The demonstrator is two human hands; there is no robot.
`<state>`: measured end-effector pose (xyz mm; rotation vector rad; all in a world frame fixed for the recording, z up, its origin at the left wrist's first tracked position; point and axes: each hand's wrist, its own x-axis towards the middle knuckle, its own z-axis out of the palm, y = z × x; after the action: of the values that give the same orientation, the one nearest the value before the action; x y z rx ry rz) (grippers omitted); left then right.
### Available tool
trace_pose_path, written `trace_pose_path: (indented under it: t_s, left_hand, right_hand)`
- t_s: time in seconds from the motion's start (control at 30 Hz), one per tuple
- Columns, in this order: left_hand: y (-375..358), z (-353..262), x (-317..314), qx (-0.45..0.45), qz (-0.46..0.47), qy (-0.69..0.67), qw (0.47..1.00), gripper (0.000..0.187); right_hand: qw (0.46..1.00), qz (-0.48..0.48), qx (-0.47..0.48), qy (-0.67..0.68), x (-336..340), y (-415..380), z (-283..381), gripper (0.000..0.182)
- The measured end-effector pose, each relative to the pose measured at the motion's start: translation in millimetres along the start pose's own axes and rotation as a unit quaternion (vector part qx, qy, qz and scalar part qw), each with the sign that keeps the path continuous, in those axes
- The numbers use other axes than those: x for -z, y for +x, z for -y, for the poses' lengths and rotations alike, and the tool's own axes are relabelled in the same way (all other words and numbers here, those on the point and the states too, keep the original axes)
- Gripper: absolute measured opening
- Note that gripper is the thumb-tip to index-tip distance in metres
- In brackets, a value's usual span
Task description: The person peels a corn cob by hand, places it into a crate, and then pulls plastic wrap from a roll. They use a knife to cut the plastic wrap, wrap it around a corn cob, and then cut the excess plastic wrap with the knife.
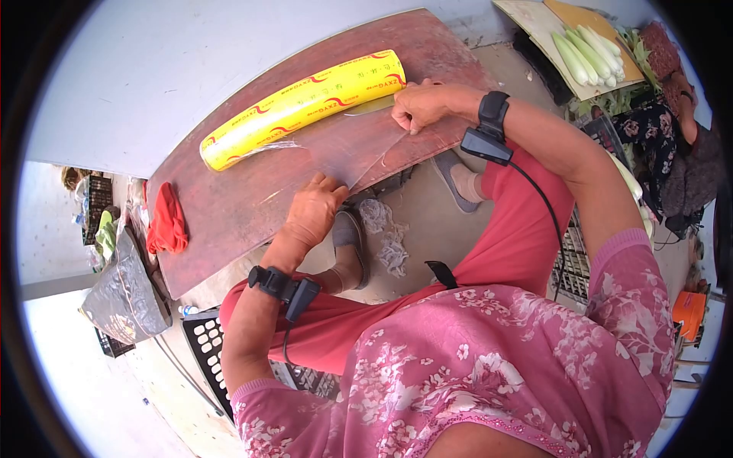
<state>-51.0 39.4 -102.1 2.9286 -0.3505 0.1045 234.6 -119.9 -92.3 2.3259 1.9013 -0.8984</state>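
A large yellow roll of cling film (305, 107) with red and black print lies slantwise across the reddish-brown board (229, 206). A clear, wrinkled sheet of cling film (359, 162) stretches from the roll toward me, its near edge drawn tight between my hands. My left hand (314, 206) pinches one corner just off the board's near edge. At the other corner, my right hand (422, 105) is closed on the film beside the roll's right end. Its fingertips are partly hidden.
A crumpled red cloth (167, 220) lies at the board's left end. White scraps (388, 238) litter the floor between my feet. Pale green, long vegetables (588, 55) rest on a board at the upper right, near another person (664, 137). A black crate (208, 359) stands at my left.
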Motion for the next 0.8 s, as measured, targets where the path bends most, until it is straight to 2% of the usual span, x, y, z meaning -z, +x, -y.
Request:
trace_pose_path:
  t_s: [0.2, 0.33, 0.43, 0.53, 0.63, 0.73, 0.8]
  left_hand:
    - [-2.4, -4.5, -3.4, 0.037, -0.016, 0.007, 0.999, 0.006]
    - [-6.5, -9.3, -6.1, 0.065, -0.045, 0.012, 0.997, 0.004]
    - [-7.9, -9.2, -12.7, 0.087, -0.067, 0.001, 0.994, 0.006]
    - [-9.6, -13.4, -19.0, 0.148, -0.078, -0.027, 0.986, 0.006]
    - [-6.3, -17.9, -23.3, 0.223, -0.095, -0.078, 0.967, 0.016]
    - [-0.6, -22.1, -22.7, 0.294, -0.086, -0.101, 0.946, 0.024]
    - [2.6, -22.9, -27.0, 0.342, -0.085, -0.072, 0.933, 0.026]
  right_hand:
    - [0.999, -0.018, 0.011, -0.046, -0.7, -0.7, 2.3, 0.014]
    - [0.999, 0.005, -0.051, 0.0, 7.0, -5.1, 14.0, 0.027]
    - [0.999, -0.026, -0.038, -0.015, 3.3, -5.1, 14.1, 0.036]
    - [0.996, -0.056, -0.061, -0.031, 0.5, -5.5, 18.7, 0.033]
    - [0.997, -0.063, -0.045, -0.012, -1.7, -4.9, 18.4, 0.03]
    - [0.996, -0.006, -0.071, -0.049, -2.1, 1.4, 18.2, 0.029]
    - [0.997, -0.009, -0.065, -0.049, -2.9, 1.3, 17.0, 0.028]
